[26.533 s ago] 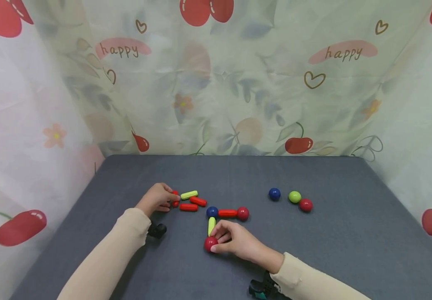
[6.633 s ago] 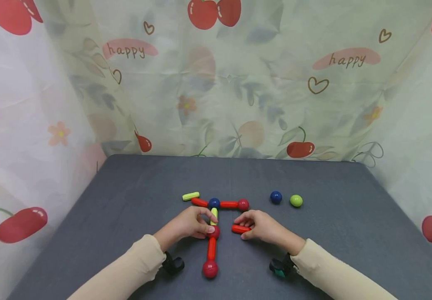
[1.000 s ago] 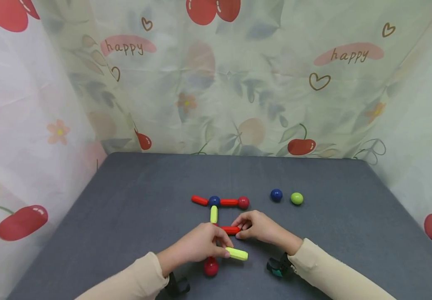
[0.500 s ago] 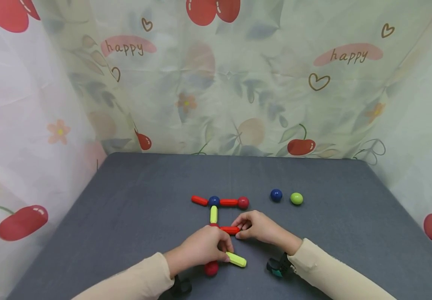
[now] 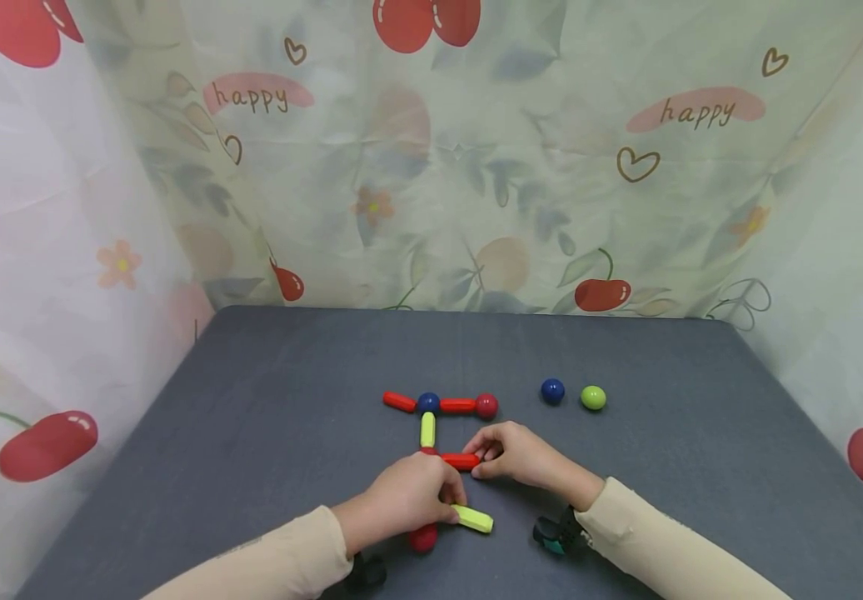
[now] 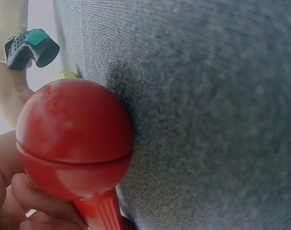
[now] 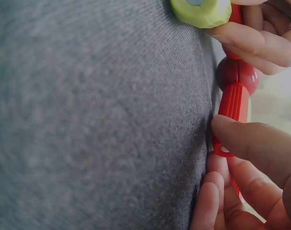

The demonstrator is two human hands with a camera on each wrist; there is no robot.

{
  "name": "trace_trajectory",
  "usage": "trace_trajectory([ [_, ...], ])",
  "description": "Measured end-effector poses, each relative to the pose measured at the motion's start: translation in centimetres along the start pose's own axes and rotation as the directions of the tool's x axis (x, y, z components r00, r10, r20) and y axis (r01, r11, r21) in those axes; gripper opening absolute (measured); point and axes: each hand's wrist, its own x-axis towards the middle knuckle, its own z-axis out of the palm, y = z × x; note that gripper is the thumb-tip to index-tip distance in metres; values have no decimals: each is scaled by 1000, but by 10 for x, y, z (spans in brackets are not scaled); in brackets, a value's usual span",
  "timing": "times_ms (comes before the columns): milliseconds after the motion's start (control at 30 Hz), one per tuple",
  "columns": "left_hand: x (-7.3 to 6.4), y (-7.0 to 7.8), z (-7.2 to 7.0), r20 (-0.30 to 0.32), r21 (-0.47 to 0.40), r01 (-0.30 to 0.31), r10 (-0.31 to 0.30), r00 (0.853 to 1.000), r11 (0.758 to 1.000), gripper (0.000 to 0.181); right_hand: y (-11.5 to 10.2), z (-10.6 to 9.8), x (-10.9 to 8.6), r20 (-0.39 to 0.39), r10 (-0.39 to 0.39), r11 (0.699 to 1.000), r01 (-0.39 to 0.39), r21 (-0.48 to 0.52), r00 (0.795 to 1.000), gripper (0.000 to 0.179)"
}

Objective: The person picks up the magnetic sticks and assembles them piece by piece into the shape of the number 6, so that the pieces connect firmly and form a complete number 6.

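My left hand (image 5: 412,497) pinches a yellow-green toy rod (image 5: 474,519) whose free end points right; that end shows as a hollow rim in the right wrist view. My right hand (image 5: 521,458) pinches a red rod (image 5: 460,461) between thumb and fingers. In the right wrist view this red rod (image 7: 234,105) meets a dark red ball (image 7: 238,74). Under the left hand, the front red ball (image 5: 423,538) is partly covered; in the left wrist view this red ball (image 6: 75,136) sits on another red rod (image 6: 102,211).
Behind the hands, a blue ball (image 5: 428,403) joins a left red rod (image 5: 399,402), a right red rod (image 5: 457,406) and an upright yellow-green rod (image 5: 427,429). A red ball (image 5: 486,406) ends that row. Loose blue (image 5: 552,391) and green (image 5: 592,397) balls lie right.
The yellow-green rod, earlier lying behind at the left, is now in my left hand, which has dipped slightly with the rod turned. My right hand brought its red rod left to the middle red ball.
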Motion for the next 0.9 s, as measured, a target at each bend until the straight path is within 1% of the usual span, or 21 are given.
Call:
trace_trajectory([
  [267, 0, 0, 0, -1, 8, -13, 13, 1000, 1000, 10, 1, 0, 1, 1, 11, 1000, -11, -1, 1000, 20],
  [367, 0, -1, -1, -3, 9, -32, 32, 999, 999, 12, 1, 0, 2, 6, 11, 1000, -11, 6, 1000, 20],
  [433, -1, -2, -2, 3, -21, -40, 40, 999, 999, 14, 2, 0, 3, 10, 12, 1000, -12, 12, 1000, 20],
  [500, -2, -3, -5, 13, -87, -36, 38, 999, 996, 15, 2, 0, 4, 14, 7, 1000, -7, 16, 1000, 20],
  [567, -4, -4, -9, 13, -172, -19, 22, 1000, 985, 14, 3, 0, 4, 16, -2, 1000, 2, 18, 1000, 20],
  [667, -4, -8, -19, -31, -277, 8, -18, 999, 961, 11, 3, 0, 3, 16, -18, 1000, 17, 19, 1000, 20],
  [733, -4, -12, -26, -92, -315, 15, -46, 995, 949, 10, 4, 0, 2, 14, -26, 999, 26, 19, 1000, 20],
  [833, -3, -19, -35, -175, -367, 35, -106, 979, 930, 12, 4, 0, 2, 12, -27, 1000, 27, 10, 1000, 21],
  [900, -2, -24, -38, -214, -395, 45, -139, 967, 918, 14, 4, 0, 2, 11, -23, 1000, 22, 5, 1000, 21],
])
